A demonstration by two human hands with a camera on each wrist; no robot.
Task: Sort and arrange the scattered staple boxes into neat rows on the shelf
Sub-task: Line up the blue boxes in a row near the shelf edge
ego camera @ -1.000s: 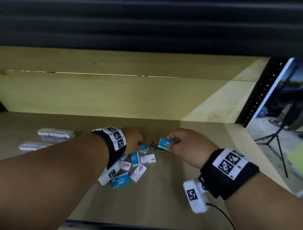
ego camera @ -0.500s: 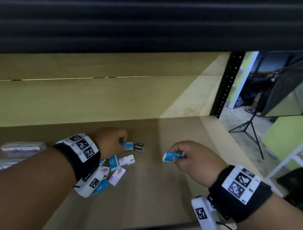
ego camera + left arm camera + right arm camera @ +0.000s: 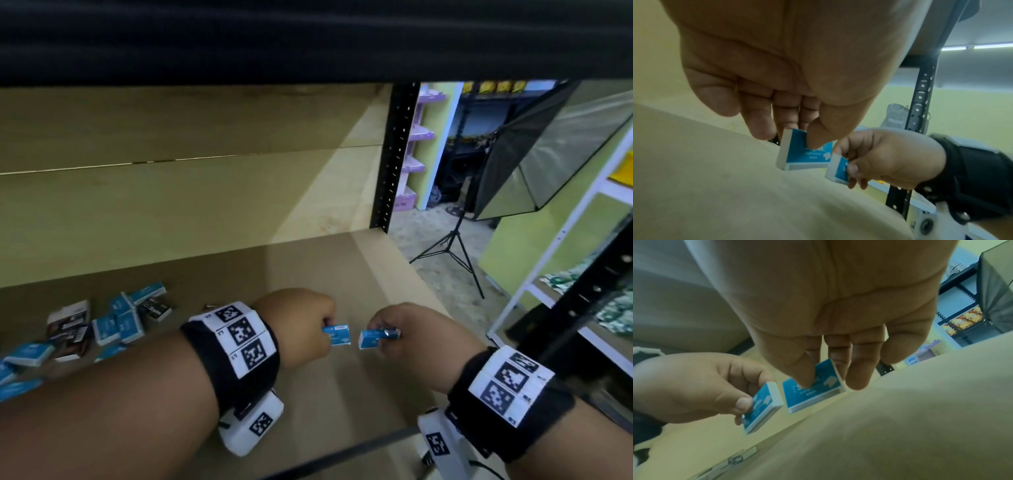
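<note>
My left hand [image 3: 308, 329] pinches a small blue staple box [image 3: 338, 334] between thumb and fingers, just above the shelf board [image 3: 308, 267]. My right hand [image 3: 404, 332] pinches a second blue staple box [image 3: 375, 339] beside it, a small gap between the two. In the left wrist view the left box [image 3: 804, 154] hangs above the board with the right-hand box [image 3: 838, 170] close behind. The right wrist view shows its box [image 3: 813, 386] under the thumb and the other box [image 3: 762, 405] to the left. A scattered pile of blue and dark boxes [image 3: 113, 322] lies at the far left.
The wooden back wall [image 3: 171, 205] closes the shelf behind. A black perforated upright [image 3: 394, 154] marks the shelf's right end. Beyond it stand a light stand [image 3: 452, 253] with a softbox [image 3: 548, 147] and a white rack [image 3: 565, 267].
Both hands have moved right along the shelf, away from the pile. The left hand lifted a blue box from the pile, and the two held boxes have come close together.
</note>
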